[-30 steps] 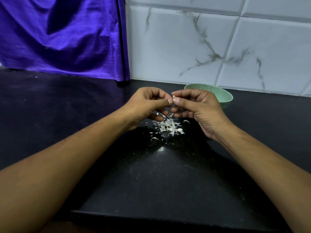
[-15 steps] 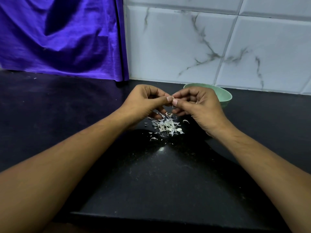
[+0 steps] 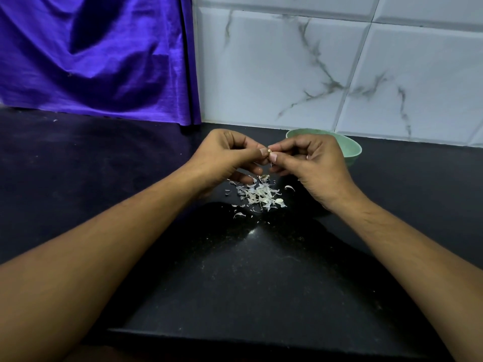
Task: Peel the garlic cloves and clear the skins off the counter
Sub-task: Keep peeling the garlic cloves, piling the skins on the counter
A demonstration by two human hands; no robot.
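Observation:
A small garlic clove (image 3: 269, 152) is pinched between the fingertips of both hands above the black counter (image 3: 235, 270). My left hand (image 3: 227, 158) holds it from the left with thumb and forefinger. My right hand (image 3: 311, 163) pinches it from the right, its other fingers curled. Most of the clove is hidden by the fingers. Directly below lies a loose pile of white garlic skins (image 3: 258, 194), with a few flakes scattered around it.
A pale green bowl (image 3: 350, 148) stands behind my right hand near the marble-tiled wall (image 3: 313, 69); its inside is hidden. A purple cloth (image 3: 91, 56) hangs at the back left. The counter's front edge runs below my forearms.
Both hands stay together over the skin pile, fingertips shifting slightly on the clove. The pile looks the same.

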